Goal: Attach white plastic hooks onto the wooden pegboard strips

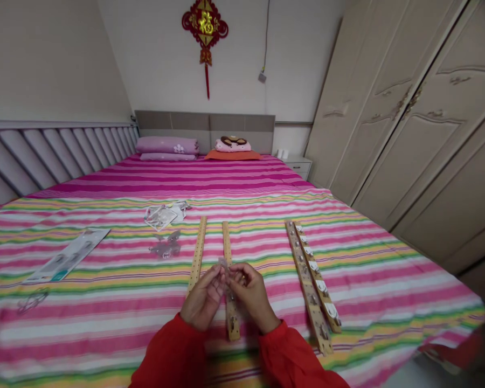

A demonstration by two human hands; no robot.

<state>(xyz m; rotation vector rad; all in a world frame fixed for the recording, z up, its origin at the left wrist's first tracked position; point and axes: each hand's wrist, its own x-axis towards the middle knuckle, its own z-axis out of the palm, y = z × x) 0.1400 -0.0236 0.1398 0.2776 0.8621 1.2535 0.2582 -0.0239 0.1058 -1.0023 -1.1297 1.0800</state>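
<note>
Both hands meet over a narrow wooden strip with holes [233, 323], which lies lengthwise on the striped bedspread [121, 334]. My left hand [205, 299] pinches a small clear plastic piece [223, 262], perhaps a hook's transparent backing. My right hand [250, 293] has its thumb and fingers closed on the same piece from the other side. Fingers hide most of it. Small metal hooks show on the strip below the hands. Just left lies another perforated wooden strip [197, 256] with nothing fixed on it.
To the right lie a wooden strip with clear-backed hooks [307, 285] and one with white-backed hooks [317, 275]. At left are loose clear pieces [167, 247], crumpled packaging [165, 214], a flat hook package [70, 256] and a thin tangled loop [33, 300]. A wardrobe [420, 124] stands right.
</note>
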